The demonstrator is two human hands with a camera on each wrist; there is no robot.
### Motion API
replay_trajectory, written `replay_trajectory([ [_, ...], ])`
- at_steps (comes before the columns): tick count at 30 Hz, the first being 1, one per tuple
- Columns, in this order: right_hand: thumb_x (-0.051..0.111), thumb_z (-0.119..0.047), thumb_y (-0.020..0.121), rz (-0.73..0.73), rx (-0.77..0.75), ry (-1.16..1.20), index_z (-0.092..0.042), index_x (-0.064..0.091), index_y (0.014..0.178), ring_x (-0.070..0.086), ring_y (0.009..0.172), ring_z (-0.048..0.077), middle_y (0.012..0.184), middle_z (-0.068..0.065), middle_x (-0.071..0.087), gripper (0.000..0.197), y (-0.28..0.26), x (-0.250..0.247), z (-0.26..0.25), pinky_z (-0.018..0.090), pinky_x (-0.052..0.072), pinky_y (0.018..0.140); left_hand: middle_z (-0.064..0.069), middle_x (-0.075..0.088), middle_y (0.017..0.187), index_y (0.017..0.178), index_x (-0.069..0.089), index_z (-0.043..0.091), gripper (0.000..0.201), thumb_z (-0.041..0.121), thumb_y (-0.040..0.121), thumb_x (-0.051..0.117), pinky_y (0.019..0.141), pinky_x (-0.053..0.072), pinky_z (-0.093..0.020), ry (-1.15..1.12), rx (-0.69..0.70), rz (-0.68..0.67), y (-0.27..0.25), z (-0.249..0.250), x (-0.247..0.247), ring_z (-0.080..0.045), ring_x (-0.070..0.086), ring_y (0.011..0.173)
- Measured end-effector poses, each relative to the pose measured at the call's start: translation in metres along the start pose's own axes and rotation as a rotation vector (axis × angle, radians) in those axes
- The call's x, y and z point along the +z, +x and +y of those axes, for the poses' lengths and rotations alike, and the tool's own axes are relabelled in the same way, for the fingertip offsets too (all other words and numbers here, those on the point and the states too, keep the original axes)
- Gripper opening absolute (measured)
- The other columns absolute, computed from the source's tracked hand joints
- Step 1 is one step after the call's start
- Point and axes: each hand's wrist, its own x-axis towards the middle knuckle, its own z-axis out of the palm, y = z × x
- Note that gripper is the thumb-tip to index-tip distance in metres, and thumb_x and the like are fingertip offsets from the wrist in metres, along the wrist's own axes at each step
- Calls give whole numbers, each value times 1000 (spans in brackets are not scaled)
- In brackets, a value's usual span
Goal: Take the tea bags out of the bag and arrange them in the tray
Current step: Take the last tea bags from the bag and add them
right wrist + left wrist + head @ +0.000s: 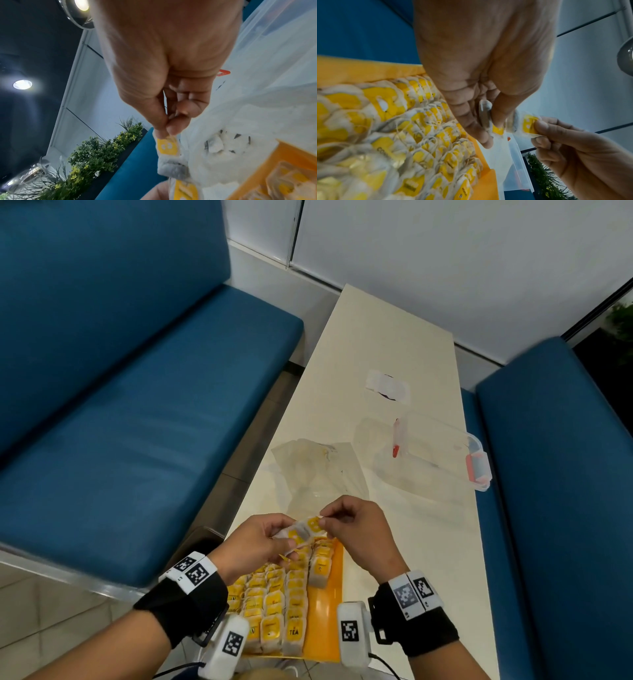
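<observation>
- Fingers (323, 520) of both hands pinching joined tea bags (303, 530) above nearly full tray (334, 604).
- Risk: paper tearing if pulled apart hard.
- Emptied-looking bag (318, 470) beyond on bench (394, 344).

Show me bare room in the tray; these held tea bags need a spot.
Bare orange strip of the tray along its right edge, beside the tea bag rows. Left and middle are crowded. Both hands hold tea bags above the far end.

A long cream-white table (394, 344) carries a shallow orange tray (329, 604), a crumpled clear plastic bag (318, 470), a clear lidded plastic box (435, 453) and a white paper scrap (387, 385).
</observation>
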Motion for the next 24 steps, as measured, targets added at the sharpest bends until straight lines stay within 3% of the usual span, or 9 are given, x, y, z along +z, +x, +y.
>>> replay_trajectory([
  [4, 80, -12, 79, 18, -22, -132, -21, 74, 77, 61, 61, 2, 69, -8, 70, 11, -5, -9, -2, 16, 49, 60, -16, 78, 96, 110, 72, 9, 17, 2, 98, 63, 77, 62, -41, 14, -37, 114, 3, -6, -3, -29, 76, 88],
  [8, 78, -14, 81, -111, -31, -352, -25, 73, 77, 56, 60, -5, 64, -15, 62, 12, -11, -15, 3, 10, 41, 58, -14, 78, 97, 102, 75, 6, 10, 6, 97, 65, 78, 62, -41, -28, -71, 184, 6, -8, -4, -23, 77, 84],
  [11, 76, -12, 82, -209, -12, -434, -22, 74, 80, 57, 64, -10, 71, -15, 65, 11, -15, -15, 9, 8, 41, 59, -9, 79, 96, 99, 77, 9, 10, 9, 97, 67, 78, 63, -39, -26, -77, 198, 7, -10, -6, -22, 78, 85],
  [17, 73, -10, 81, -469, 47, -626, -20, 77, 86, 63, 80, 5, 83, -10, 68, 12, -25, 0, 28, 15, 47, 67, -2, 79, 96, 95, 80, 16, 12, 13, 96, 69, 76, 64, -35, 24, -66, 263, 9, -12, -6, -19, 78, 87],
  [20, 73, -9, 82, -610, 53, -721, -17, 78, 88, 62, 75, 5, 80, -9, 67, 11, -27, 7, 35, 14, 43, 63, 2, 79, 97, 95, 80, 19, 12, 14, 95, 70, 78, 64, -36, 33, -70, 275, 10, -13, -6, -17, 78, 87],
  [24, 71, -11, 82, -543, 68, -791, -19, 79, 90, 64, 79, 9, 94, -2, 75, 14, -20, 16, 46, 22, 47, 68, 3, 79, 93, 94, 80, 22, 13, 16, 96, 68, 78, 64, -33, 107, -63, 258, 12, -16, -6, -13, 77, 89],
])
